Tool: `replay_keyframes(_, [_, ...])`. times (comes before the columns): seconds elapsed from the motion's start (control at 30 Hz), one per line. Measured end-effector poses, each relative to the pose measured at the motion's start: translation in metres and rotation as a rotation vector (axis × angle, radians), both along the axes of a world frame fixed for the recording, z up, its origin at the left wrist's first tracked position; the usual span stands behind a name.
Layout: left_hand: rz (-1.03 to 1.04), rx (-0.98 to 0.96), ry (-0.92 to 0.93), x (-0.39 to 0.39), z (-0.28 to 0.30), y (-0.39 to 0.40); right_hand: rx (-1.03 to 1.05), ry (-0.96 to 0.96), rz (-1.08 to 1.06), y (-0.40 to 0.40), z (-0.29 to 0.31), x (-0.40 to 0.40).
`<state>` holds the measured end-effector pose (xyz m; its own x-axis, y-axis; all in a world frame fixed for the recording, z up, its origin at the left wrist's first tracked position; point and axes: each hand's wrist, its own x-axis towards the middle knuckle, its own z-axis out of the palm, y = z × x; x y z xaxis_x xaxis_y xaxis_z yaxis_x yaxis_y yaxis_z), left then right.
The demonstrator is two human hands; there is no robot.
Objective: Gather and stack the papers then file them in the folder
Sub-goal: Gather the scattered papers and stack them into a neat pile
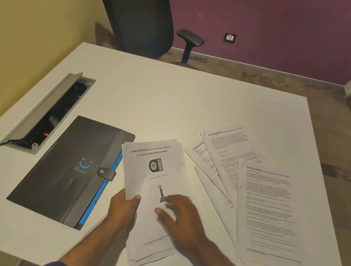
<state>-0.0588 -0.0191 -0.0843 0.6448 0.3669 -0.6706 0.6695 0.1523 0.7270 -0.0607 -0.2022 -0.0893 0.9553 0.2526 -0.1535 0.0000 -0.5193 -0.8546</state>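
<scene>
A small stack of printed papers (150,175), topped by a page headed "Awards and Achievements", lies near the table's front middle. My left hand (123,210) grips the stack's left edge, thumb on top. My right hand (180,218) rests flat on the top sheet with its fingers spread. To the right, several more printed sheets (264,207) lie fanned out and overlapping. A closed black folder (69,168) with a blue smiley logo, a snap strap and blue inner tabs lies just left of the stack, its right edge partly under the papers.
The white table (175,100) has an open grey cable box (49,110) set into it at the left, with a black cable running off the left edge. A black office chair (140,9) stands behind the far edge.
</scene>
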Motion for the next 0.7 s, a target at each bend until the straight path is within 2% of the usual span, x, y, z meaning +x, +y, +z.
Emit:
replay_keyframes(0.1, [-0.106, -0.055, -0.064, -0.007, 0.009, 0.011, -0.073, -0.07, -0.249, -0.018, 0.003, 0.017])
replay_keyframes(0.17, [-0.171, -0.095, -0.105, -0.011, 0.015, 0.019, -0.065, 0.069, -0.42, -0.031, 0.01, 0.029])
replay_keyframes(0.2, [-0.205, -0.109, -0.122, -0.011, 0.017, 0.023, 0.027, 0.193, -0.464, -0.037, 0.015, 0.033])
replay_keyframes(0.3, [-0.31, -0.143, -0.181, -0.007, 0.021, 0.033, 0.532, 0.541, -0.319, -0.055, 0.033, 0.043])
replay_keyframes(0.37, [-0.359, -0.135, -0.217, -0.003, 0.029, 0.03, 0.695, 0.603, -0.116, -0.062, 0.043, 0.045])
replay_keyframes(0.43, [-0.388, -0.095, -0.264, 0.002, 0.039, 0.023, 0.648, 0.528, -0.081, -0.06, 0.052, 0.045])
replay_keyframes(0.53, [-0.375, -0.041, -0.356, 0.009, 0.052, 0.013, 0.495, 0.339, -0.236, -0.057, 0.064, 0.044])
replay_keyframes(0.63, [-0.379, -0.061, -0.472, 0.015, 0.066, 0.009, 0.503, 0.17, -0.35, -0.06, 0.073, 0.039])
replay_keyframes(0.7, [-0.405, -0.04, -0.539, 0.015, 0.074, 0.009, 0.52, 0.074, -0.342, -0.063, 0.078, 0.032])
